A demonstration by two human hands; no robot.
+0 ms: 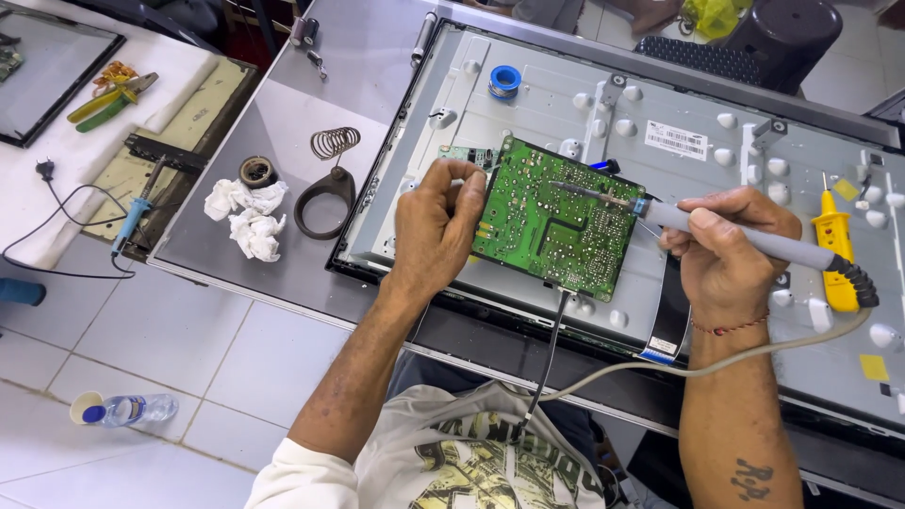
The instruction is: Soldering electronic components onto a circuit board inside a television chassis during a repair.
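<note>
Shirt (452,462): white short-sleeved tee showing a black-and-yellow graphic print, lower centre of frame.
Right wrist: wearing a thin red string bracelet (731,328).
Right forearm: bearing a small dark tattoo (751,478), lower right.

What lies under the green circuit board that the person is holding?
Under the green circuit board lies the grey metal back panel of a flat screen. A black cable runs out from beneath its lower edge. The panel directly beneath is covered.

Circuit board (556,219) on panel (716,179)
</note>
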